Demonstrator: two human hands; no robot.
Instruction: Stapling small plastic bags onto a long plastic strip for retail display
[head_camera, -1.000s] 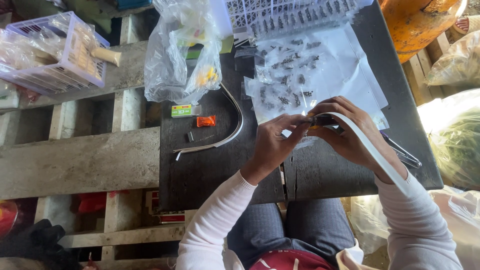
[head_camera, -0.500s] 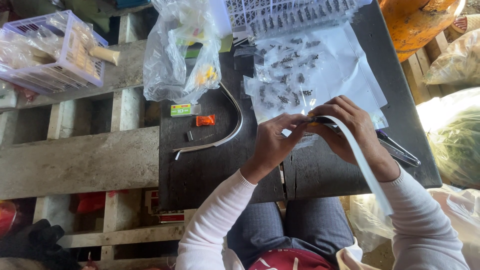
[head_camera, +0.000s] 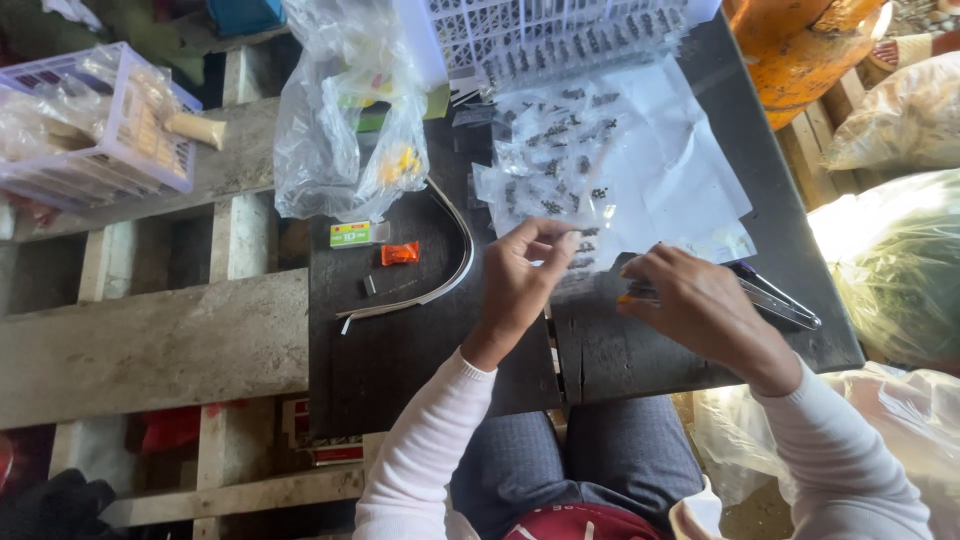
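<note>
My left hand (head_camera: 520, 275) hovers over the dark table (head_camera: 400, 360), fingertips pinched together at the edge of a clear plastic sheet (head_camera: 650, 170) strewn with several small dark metal pieces (head_camera: 555, 205). Whether it holds a piece is hidden. My right hand (head_camera: 705, 305) is curled on a small orange-tipped object (head_camera: 627, 296) just right of the left hand. A curved white strip (head_camera: 455, 275) lies on the table left of my hands, apart from both.
Metal tweezers or scissors (head_camera: 785, 300) lie past my right hand. A crumpled clear bag (head_camera: 340, 130), small green box (head_camera: 350, 235) and orange wrapper (head_camera: 400, 253) sit left. White grid tray (head_camera: 540, 30) at back, lilac basket (head_camera: 95, 125) far left, orange cylinder (head_camera: 800, 50) back right.
The long white strip that both hands held between them is gone from view. The hands have drawn apart, the left one rising toward the plastic sheet.
</note>
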